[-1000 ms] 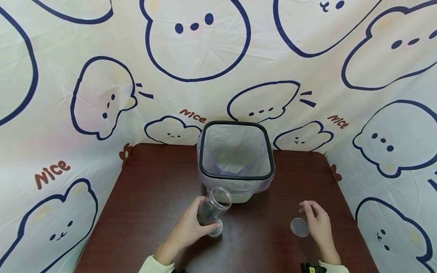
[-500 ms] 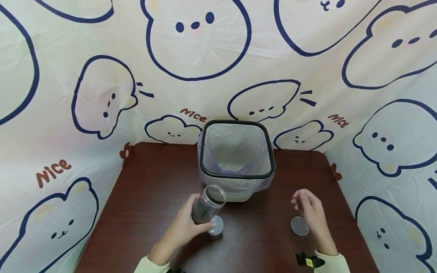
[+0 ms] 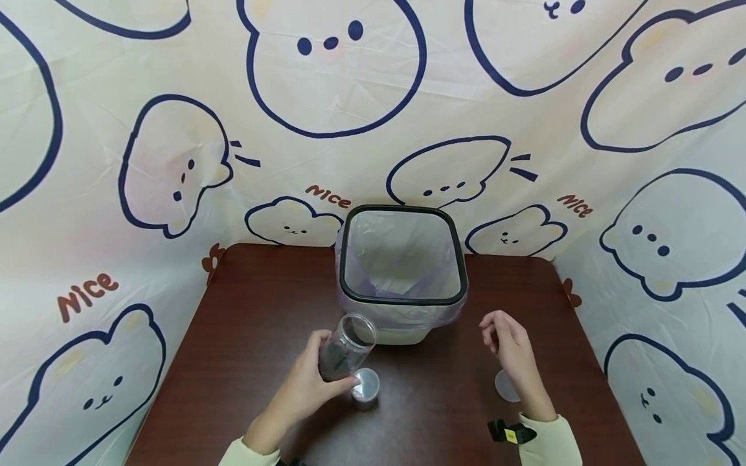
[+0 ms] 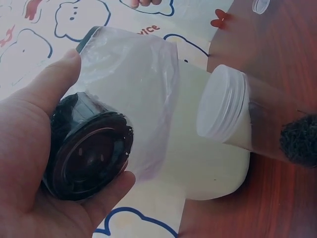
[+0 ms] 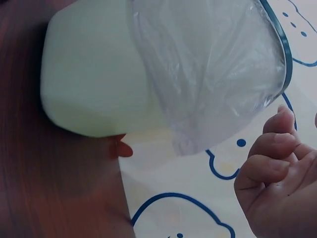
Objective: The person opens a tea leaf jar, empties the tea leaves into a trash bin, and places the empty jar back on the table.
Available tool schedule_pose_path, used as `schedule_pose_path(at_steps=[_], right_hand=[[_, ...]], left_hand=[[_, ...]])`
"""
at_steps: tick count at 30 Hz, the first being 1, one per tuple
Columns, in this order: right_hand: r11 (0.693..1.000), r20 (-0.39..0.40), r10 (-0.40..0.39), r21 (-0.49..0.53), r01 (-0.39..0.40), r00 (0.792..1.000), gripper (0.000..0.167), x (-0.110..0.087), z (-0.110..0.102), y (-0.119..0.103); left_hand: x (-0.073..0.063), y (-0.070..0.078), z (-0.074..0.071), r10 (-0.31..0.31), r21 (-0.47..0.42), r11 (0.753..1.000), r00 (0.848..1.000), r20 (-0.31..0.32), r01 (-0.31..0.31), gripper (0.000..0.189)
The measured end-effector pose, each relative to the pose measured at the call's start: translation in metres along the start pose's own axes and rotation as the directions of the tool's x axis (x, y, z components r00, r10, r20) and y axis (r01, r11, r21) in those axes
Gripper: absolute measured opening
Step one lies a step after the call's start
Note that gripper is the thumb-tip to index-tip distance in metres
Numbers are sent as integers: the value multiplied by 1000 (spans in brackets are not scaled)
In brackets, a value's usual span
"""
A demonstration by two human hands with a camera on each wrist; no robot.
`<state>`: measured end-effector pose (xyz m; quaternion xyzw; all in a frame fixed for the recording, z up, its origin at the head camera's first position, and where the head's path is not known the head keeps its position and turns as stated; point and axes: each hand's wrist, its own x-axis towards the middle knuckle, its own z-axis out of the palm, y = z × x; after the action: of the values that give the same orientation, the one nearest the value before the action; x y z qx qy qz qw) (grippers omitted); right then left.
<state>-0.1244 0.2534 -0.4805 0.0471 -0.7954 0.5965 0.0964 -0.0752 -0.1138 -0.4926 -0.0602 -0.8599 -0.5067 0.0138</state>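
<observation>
My left hand point(image 3: 305, 382) grips a clear lidless jar point(image 3: 348, 347), fingers and thumb around its side. Dark stuff shows inside; its open mouth leans toward the bin point(image 3: 419, 336). In the left wrist view the jar's round base point(image 4: 91, 156) faces the camera. Just right of it stands a second clear jar with a white lid point(image 4: 223, 104), and a dark stringy clump point(image 4: 302, 141) shows inside. A round translucent lid point(image 3: 506, 386) lies on the table, partly covered by my right hand point(image 3: 513, 346). That hand is raised, holding nothing, its fingers point(image 5: 267, 168) loosely curled.
The bin, lined with a pale purple bag point(image 5: 208, 74) under a dark square rim point(image 3: 402, 301), stands at the back middle of the brown table point(image 3: 262, 291). Behind and beside the table hangs a cartoon-printed cloth point(image 3: 192, 272).
The left hand has drawn the jar slightly left, uncovering more of the second jar's lid. My right hand has moved up and left from beside the loose lid, now overlapping part of it.
</observation>
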Motion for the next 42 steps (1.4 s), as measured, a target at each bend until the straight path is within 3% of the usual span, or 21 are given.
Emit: schedule_pose_path(at_steps=[13,29,42], right_hand=[[1000,74,-7,-16,8,997,38,22,23,-16],[991,51,122,43,-124,991,38,32,39,-28],[958,51,231,163,-236,972,40,38,41,-34]], left_hand=[[-1,-9,-8,52,47,998,997,-60,-49,76],[0,-10,-17,21,67,998,998,-56,-17,76],[3,-9,-26,33,76,997,997,-69,-28,76]])
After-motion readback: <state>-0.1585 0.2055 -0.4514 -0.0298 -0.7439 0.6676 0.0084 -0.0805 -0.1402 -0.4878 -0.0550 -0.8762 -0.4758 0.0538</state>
